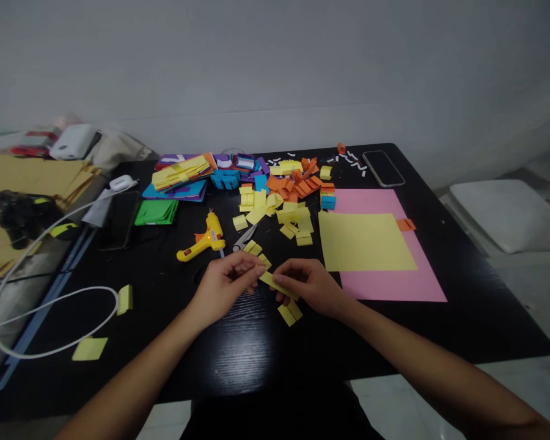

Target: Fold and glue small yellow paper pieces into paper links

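Note:
Between my hands is a narrow yellow paper strip (277,285), held over the black table. My left hand (229,278) pinches its left end between thumb and fingers. Thumb and fingers of my right hand (309,284) close on the strip farther right. Just below lies a creased yellow paper piece (290,312), and more yellow pieces (253,247) sit beyond my left fingers. Scissors (245,237) rest behind them, their handles partly hidden. A yellow glue gun (204,237) lies to the left of the scissors.
Folded yellow and orange pieces (293,186) heap at the back. Yellow sheet (369,241) overlaps pink sheet (394,286) at right. A phone (384,168) lies at the back right, another phone (119,220) at left. A white cable (57,354) loops near loose yellow notes (90,349).

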Action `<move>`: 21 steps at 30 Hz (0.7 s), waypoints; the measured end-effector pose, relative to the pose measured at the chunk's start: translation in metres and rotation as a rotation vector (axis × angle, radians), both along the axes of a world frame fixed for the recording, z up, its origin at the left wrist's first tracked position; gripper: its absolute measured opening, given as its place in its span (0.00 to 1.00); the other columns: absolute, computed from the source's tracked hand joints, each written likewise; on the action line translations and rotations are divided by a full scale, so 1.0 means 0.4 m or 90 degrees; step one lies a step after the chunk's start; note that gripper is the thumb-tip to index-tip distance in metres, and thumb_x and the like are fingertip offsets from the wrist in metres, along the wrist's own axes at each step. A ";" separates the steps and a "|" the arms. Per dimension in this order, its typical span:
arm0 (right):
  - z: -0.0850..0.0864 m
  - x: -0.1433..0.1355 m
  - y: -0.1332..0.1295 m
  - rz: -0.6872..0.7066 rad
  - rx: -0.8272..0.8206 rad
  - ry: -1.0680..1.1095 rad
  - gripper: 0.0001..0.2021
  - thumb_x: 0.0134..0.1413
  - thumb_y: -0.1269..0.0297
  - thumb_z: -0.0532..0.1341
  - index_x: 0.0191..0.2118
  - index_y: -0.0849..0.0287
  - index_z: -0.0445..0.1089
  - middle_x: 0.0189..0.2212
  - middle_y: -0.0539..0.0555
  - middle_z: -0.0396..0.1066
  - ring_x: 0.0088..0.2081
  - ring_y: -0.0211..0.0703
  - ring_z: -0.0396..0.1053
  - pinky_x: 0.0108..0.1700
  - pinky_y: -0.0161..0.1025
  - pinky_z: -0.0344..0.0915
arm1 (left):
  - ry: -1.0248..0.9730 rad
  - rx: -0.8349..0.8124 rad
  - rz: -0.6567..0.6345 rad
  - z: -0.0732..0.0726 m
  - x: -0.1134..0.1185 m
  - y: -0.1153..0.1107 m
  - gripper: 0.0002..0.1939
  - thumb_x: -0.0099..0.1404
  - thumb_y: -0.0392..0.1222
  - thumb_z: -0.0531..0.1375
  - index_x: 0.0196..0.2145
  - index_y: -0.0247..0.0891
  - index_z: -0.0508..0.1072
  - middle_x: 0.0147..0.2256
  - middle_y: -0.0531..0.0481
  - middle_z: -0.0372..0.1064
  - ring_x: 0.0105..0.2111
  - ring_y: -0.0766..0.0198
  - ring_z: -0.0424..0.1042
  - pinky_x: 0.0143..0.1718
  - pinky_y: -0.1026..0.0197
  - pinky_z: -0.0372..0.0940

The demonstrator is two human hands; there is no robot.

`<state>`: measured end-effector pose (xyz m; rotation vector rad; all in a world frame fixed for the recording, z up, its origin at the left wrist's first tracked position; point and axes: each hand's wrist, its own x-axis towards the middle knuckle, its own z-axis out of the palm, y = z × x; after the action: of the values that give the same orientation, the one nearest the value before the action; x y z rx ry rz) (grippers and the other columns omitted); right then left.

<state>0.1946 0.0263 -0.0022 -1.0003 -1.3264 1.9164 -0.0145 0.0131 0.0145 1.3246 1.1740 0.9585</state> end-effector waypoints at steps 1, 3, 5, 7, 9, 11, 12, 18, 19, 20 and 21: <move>-0.001 0.000 0.001 -0.009 0.003 0.002 0.15 0.55 0.52 0.71 0.34 0.60 0.76 0.24 0.49 0.76 0.25 0.37 0.75 0.30 0.35 0.75 | -0.018 -0.010 0.013 0.001 0.001 0.001 0.07 0.63 0.41 0.67 0.37 0.34 0.78 0.23 0.55 0.72 0.22 0.71 0.72 0.25 0.70 0.70; -0.005 0.002 0.002 -0.028 0.012 0.000 0.15 0.55 0.52 0.71 0.35 0.60 0.75 0.24 0.49 0.76 0.25 0.37 0.75 0.31 0.35 0.75 | -0.035 -0.039 0.028 0.002 0.002 0.003 0.08 0.63 0.42 0.68 0.35 0.34 0.78 0.23 0.54 0.74 0.21 0.71 0.72 0.24 0.69 0.70; -0.008 0.003 0.002 -0.037 0.015 -0.005 0.15 0.56 0.52 0.71 0.35 0.60 0.75 0.24 0.50 0.76 0.26 0.37 0.76 0.32 0.36 0.75 | -0.031 -0.065 0.027 0.003 0.000 0.004 0.09 0.63 0.43 0.68 0.32 0.33 0.77 0.24 0.52 0.75 0.20 0.70 0.72 0.22 0.69 0.69; -0.011 0.003 0.001 -0.033 0.013 -0.013 0.14 0.56 0.53 0.70 0.35 0.60 0.75 0.25 0.50 0.77 0.27 0.38 0.77 0.33 0.36 0.76 | -0.025 -0.077 0.019 0.003 -0.002 0.004 0.10 0.63 0.43 0.68 0.31 0.33 0.78 0.24 0.51 0.76 0.20 0.70 0.72 0.21 0.69 0.69; -0.013 0.001 -0.002 -0.029 0.016 -0.023 0.14 0.56 0.53 0.70 0.35 0.60 0.74 0.25 0.51 0.77 0.28 0.39 0.77 0.35 0.37 0.75 | -0.028 -0.080 0.008 0.001 -0.002 0.002 0.09 0.63 0.43 0.68 0.31 0.33 0.78 0.24 0.51 0.76 0.20 0.69 0.73 0.22 0.68 0.71; -0.014 -0.001 -0.006 -0.030 0.030 -0.025 0.14 0.57 0.53 0.70 0.35 0.60 0.74 0.25 0.51 0.77 0.28 0.39 0.77 0.35 0.37 0.75 | -0.032 -0.082 -0.006 -0.001 0.001 -0.001 0.09 0.64 0.43 0.68 0.31 0.33 0.78 0.24 0.51 0.77 0.21 0.69 0.74 0.23 0.68 0.72; -0.015 -0.003 -0.007 -0.033 0.035 -0.023 0.14 0.57 0.53 0.70 0.35 0.60 0.74 0.26 0.51 0.77 0.28 0.39 0.77 0.36 0.37 0.74 | -0.033 -0.083 -0.014 -0.003 0.003 -0.002 0.09 0.64 0.43 0.68 0.30 0.33 0.78 0.24 0.51 0.76 0.21 0.69 0.74 0.24 0.68 0.72; -0.015 -0.007 -0.011 -0.067 0.036 -0.002 0.14 0.56 0.53 0.70 0.34 0.60 0.75 0.25 0.50 0.77 0.28 0.39 0.77 0.35 0.37 0.75 | -0.050 -0.079 -0.021 -0.010 0.012 -0.008 0.09 0.63 0.43 0.68 0.31 0.33 0.79 0.25 0.51 0.77 0.22 0.68 0.75 0.25 0.67 0.74; -0.014 -0.006 -0.011 -0.076 0.037 0.002 0.14 0.56 0.53 0.70 0.34 0.60 0.75 0.26 0.50 0.77 0.28 0.38 0.77 0.35 0.37 0.75 | -0.054 -0.079 -0.020 -0.010 0.013 -0.008 0.09 0.63 0.43 0.68 0.31 0.34 0.78 0.26 0.51 0.77 0.22 0.68 0.75 0.25 0.67 0.74; -0.014 -0.006 -0.010 -0.082 0.037 0.006 0.14 0.56 0.53 0.71 0.34 0.59 0.75 0.26 0.50 0.77 0.28 0.38 0.77 0.35 0.37 0.75 | -0.057 -0.079 -0.020 -0.011 0.014 -0.009 0.09 0.63 0.43 0.68 0.31 0.34 0.78 0.26 0.51 0.77 0.22 0.68 0.75 0.25 0.67 0.74; -0.013 -0.006 -0.009 -0.085 0.034 0.011 0.14 0.56 0.53 0.71 0.34 0.59 0.75 0.26 0.50 0.77 0.28 0.38 0.77 0.35 0.37 0.75 | -0.061 -0.078 -0.020 -0.012 0.014 -0.009 0.09 0.62 0.42 0.69 0.31 0.34 0.78 0.26 0.51 0.77 0.22 0.68 0.75 0.26 0.67 0.74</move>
<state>0.1923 0.0226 -0.0073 -1.0169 -1.2610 1.7782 -0.0088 0.0093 0.0098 1.1835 1.1174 0.9041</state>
